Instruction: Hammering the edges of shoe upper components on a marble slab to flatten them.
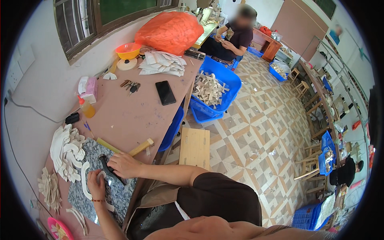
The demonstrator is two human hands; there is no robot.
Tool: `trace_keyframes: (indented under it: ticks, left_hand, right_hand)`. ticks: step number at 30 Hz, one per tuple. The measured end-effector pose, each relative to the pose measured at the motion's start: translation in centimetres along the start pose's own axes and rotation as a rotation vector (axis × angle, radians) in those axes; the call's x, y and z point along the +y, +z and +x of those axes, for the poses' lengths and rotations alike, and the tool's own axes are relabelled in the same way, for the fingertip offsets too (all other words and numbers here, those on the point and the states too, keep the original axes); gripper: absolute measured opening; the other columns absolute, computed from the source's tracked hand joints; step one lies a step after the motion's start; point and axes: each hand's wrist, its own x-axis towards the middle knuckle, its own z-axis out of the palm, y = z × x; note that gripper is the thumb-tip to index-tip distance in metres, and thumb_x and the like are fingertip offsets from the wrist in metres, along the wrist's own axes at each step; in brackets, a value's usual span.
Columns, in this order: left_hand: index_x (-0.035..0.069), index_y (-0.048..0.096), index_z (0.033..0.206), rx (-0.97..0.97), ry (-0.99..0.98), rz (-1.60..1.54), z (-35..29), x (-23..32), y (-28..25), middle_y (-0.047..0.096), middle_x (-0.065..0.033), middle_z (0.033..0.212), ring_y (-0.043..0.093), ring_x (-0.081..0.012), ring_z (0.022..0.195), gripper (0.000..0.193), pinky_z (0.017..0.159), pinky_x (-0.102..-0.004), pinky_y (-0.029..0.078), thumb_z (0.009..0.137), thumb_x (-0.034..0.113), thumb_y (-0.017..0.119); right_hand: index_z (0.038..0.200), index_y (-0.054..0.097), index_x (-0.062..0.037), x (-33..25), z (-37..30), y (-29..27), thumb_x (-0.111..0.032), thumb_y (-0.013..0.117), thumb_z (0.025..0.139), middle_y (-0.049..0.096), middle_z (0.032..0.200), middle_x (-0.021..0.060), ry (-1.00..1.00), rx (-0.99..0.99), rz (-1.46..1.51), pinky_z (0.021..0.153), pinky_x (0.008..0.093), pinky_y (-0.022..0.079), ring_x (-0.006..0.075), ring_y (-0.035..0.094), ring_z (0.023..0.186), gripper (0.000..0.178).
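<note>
right hand at two o'clock on a speckled stone slab, grip closed around a dark tool; left hand near the slab's centre, its grip too hidden to tell. a curved white strip lies just beside the left hand, at the slab's nine o'clock. on the tabletop, from the slab: stacked white pieces, ten o'clock; black phone, one o'clock.

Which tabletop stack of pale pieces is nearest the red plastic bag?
The fanned white stack beyond the black phone; the others lie beside the grey marbled slab.
</note>
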Motion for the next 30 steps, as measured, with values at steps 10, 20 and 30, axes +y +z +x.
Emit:
trace_keyframes:
  ticks: [10, 20, 30]
  left_hand:
    - [-0.001, 0.070, 0.111, -0.017, -0.010, -0.019, -1.2, 0.6, -0.4, 0.065, -0.0160, 0.101, 0.066, -0.0349, 0.093, 0.018, 0.085, -0.0392, 0.053, 0.093, -0.001, 0.065]
    - [-0.001, 0.071, 0.112, -0.022, -0.062, -0.042, -4.1, 2.4, -1.4, 0.065, -0.0173, 0.102, 0.065, -0.0378, 0.095, 0.020, 0.086, -0.0420, 0.053, 0.092, -0.003, 0.065]
    - [-0.002, 0.069, 0.110, -0.033, -0.096, -0.040, -8.1, 4.5, -2.9, 0.064, -0.0182, 0.101, 0.064, -0.0380, 0.095, 0.022, 0.087, -0.0420, 0.052, 0.090, -0.007, 0.065]
  right_hand:
    - [0.104, 0.063, -0.0089, -1.3, -0.6, -0.5, -0.018, 0.082, 0.077, 0.062, 0.103, 0.0086, 0.011, 0.003, 0.012, 0.094, 0.0439, 0.050, 0.0299, 0.061, 0.107, 0.034]
    - [0.109, 0.065, -0.0078, -4.2, -2.3, -1.5, -0.018, 0.081, 0.081, 0.063, 0.105, 0.0071, 0.046, -0.047, 0.033, 0.098, 0.0430, 0.047, 0.0280, 0.061, 0.107, 0.035]
    - [0.099, 0.062, -0.0071, -8.2, -4.1, -2.8, -0.014, 0.076, 0.078, 0.062, 0.101, 0.0085, 0.069, -0.011, 0.110, 0.091, 0.0422, 0.048, 0.0290, 0.061, 0.104, 0.026]
